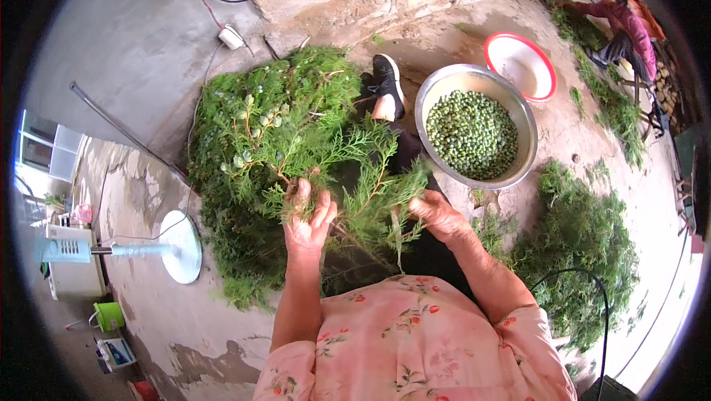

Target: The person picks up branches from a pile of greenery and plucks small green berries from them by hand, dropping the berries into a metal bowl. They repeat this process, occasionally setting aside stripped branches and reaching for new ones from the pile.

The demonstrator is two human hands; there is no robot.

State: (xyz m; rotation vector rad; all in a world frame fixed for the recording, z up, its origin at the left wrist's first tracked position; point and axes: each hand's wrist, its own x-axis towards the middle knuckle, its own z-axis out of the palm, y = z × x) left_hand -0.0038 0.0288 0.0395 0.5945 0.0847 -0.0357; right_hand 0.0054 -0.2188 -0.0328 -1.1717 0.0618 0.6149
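Over my lap lies a leafy evergreen branch (374,179) with flat, feathery green sprays. My left hand (307,219), palm up with its fingers curled, grips the branch near its stem. At the branch's right side my right hand (442,216) has thumb and fingers pinched on a spray tip; anything smaller between them is hidden. A large heap of cut evergreen branches (259,119) rises at the left, with pale green cones (270,116) among the leaves. Ahead to the right stands a metal basin (529,138) holding many small round green cones (474,134).
A white basin with a red rim (552,68) sits behind the metal one. More cut branches (578,245) lie at the right. A pale blue standing fan (180,247) and a metal pole (122,127) are at the left. Another person (626,31) sits far right, one hand at greenery.
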